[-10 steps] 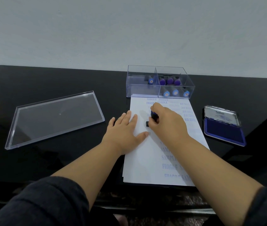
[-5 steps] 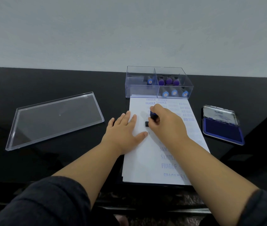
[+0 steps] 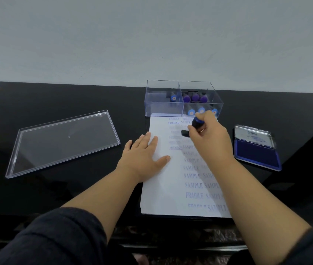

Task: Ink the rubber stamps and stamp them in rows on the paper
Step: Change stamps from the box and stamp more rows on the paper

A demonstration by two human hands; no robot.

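A white sheet of paper (image 3: 163, 190) lies on the black table, covered with blue rows reading FRAGILE, AMENDED and SAMPLE. My left hand (image 3: 144, 155) rests flat on the sheet's left edge. My right hand (image 3: 209, 136) grips a rubber stamp (image 3: 194, 126) with a blue handle and black base, lifted and tilted above the upper part of the sheet. An open ink pad (image 3: 257, 155) with a dark blue surface sits to the right of the paper.
A clear divided box (image 3: 159, 109) behind the paper holds several more blue and purple stamps. Its clear lid (image 3: 64, 142) lies flat at the left. The table's front edge runs just below the paper. A pale wall stands behind.
My right hand has lifted the stamp off the paper and carried it up and to the right, uncovering a fresh AMENDED print. My left hand stays flat on the sheet.
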